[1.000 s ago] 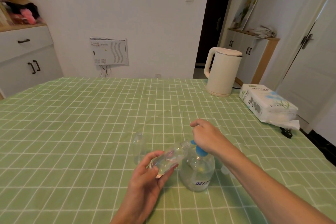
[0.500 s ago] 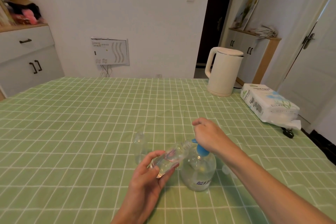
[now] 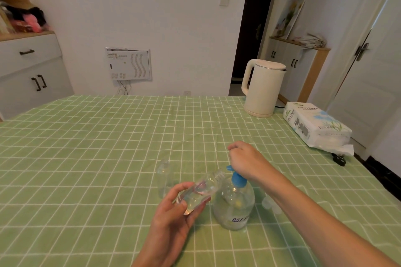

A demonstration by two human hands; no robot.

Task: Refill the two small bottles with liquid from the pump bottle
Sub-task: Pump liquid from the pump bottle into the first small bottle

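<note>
The pump bottle stands on the green-checked worktop. The right hand rests on its blue pump head and covers most of it. Its fingers are curled, but whether they wrap the head cannot be told. Just left of the pump bottle, the left hand grips a small bottle, tilted with its open mouth up by the nozzle. Its clear walls make the fill hard to judge. A second small bottle stands upright further left, faint against the cloth. Right of the pump bottle, pale caps show, partly hidden by the forearm.
</note>
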